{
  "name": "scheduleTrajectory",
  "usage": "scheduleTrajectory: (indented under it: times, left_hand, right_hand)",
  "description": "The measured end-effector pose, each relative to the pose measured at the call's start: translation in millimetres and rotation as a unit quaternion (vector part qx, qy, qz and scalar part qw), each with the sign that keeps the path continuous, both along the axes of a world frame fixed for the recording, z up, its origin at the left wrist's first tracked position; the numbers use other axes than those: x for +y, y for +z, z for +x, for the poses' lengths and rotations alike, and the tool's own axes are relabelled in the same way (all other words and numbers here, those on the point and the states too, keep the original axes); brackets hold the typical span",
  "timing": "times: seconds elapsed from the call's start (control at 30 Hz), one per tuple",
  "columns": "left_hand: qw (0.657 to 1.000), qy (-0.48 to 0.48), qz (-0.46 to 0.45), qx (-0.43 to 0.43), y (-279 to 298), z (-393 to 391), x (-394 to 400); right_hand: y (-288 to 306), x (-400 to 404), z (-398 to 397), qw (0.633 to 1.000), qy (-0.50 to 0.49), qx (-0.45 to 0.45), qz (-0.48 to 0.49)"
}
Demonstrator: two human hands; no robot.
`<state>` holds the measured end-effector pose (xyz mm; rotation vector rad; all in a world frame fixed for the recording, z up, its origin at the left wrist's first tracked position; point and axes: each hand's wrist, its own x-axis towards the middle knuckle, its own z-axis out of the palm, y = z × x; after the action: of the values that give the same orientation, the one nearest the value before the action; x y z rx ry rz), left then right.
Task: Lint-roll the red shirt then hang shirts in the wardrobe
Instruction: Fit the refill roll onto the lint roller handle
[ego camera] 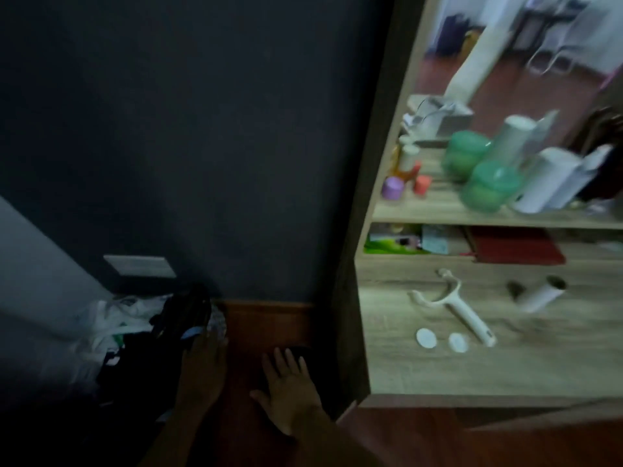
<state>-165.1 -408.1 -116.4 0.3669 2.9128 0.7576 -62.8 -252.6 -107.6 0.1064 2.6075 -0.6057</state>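
Observation:
A white lint roller handle [455, 306] lies on the wooden dresser top [505, 358], with no roll on it. A separate white roll [541, 294] lies to its right, and two white round caps [441, 340] sit in front of the handle. My left hand [202, 369] and my right hand [286, 382] reach down into the dark gap left of the dresser, fingers straight and spread, holding nothing. No red shirt shows clearly in this view.
A pile of dark and white bags and clothes [135, 332] fills the floor corner at left. Dark wall [202, 129] behind. The dresser's upper shelf holds green jars [488, 187], white rolls [553, 178] and small bottles below a mirror [505, 62]. A red book [515, 246] lies in the lower slot.

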Motion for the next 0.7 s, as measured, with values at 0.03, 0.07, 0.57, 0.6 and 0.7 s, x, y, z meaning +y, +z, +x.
scheduleTrajectory:
  times: [0.03,0.07,0.57,0.6,0.7]
  left_hand:
    - [0.999,-0.004,0.014,0.031,25,-4,7]
    - [0.999,-0.002,0.013,0.046,48,-9,13]
    - [0.998,-0.033,0.003,0.055,148,55,272]
    - [0.998,-0.037,0.0,0.047,142,65,293]
    - [0.999,-0.037,-0.02,0.025,125,92,348]
  right_hand:
    - [23,6,-2,1.0,0.0,0.015,-0.001]
    - [45,15,-5,0.999,-0.009,0.041,0.005]
    - [176,372,68,0.94,-0.13,0.266,0.17]
    - [171,396,78,0.942,-0.132,0.247,0.184]
    - [151,457,104,0.948,-0.135,0.182,0.223]
